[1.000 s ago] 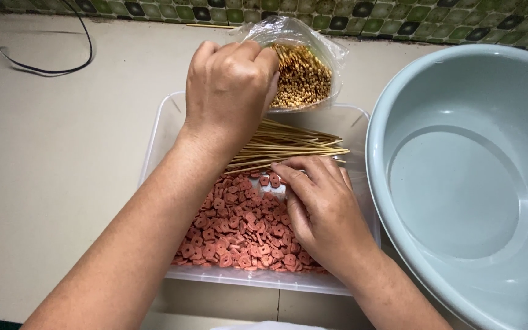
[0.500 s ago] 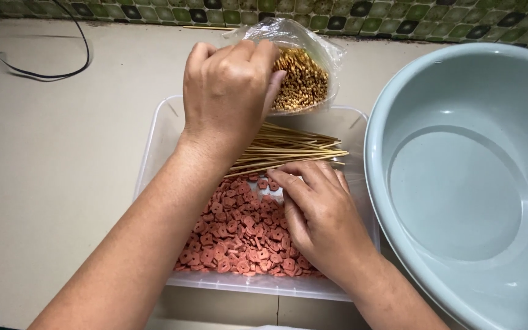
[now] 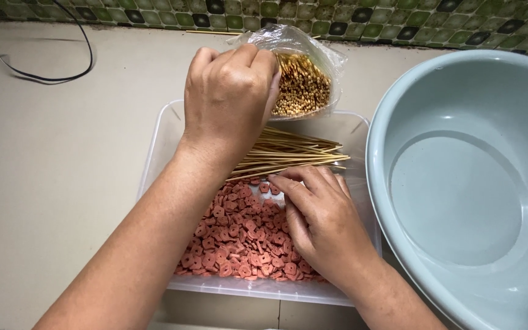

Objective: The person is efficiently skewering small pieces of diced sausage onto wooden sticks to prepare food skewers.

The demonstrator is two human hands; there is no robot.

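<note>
Fingers of the left hand (image 3: pixel 230 98) curl down and in at the mouth of a clear plastic bag (image 3: pixel 313 55), knuckles up toward the camera. The fingertips are hidden behind the hand, so whether they pinch a stick I cannot tell.

Head view. The bag lies at the far edge of a clear plastic tub (image 3: pixel 166 131) and is packed with bamboo skewers (image 3: pixel 300 85) seen end-on, a tight cluster of pale round tips. Their long axis runs away from the camera.

Just near of the bag, a loose bundle of skewers (image 3: pixel 294 156) lies flat in the tub. Its long axis runs left to right, with pointed ends fanning out to the right. The left ends pass under the left wrist.

Right hand (image 3: pixel 319 220): palm down, fingers loosely spread, not closed on anything. Fingertips touch the far edge of a heap of small pink-red sausage slices (image 3: pixel 239 244), just near of the loose skewer bundle. This hand is the nearer one to both slices and loose bundle; the left hand is nearer the bag.

Slices: flat, roundish, many with a small centre hole, piled in the near half of the tub.

Surroundings: a large pale blue-grey basin (image 3: pixel 459 183) stands to the right of the tub, touching or nearly so. A beige counter (image 3: pixel 62 183) lies beneath, with a black cable (image 3: pixel 62 76) at far left and a green tiled wall (image 3: pixel 337 18) along the far edge.
</note>
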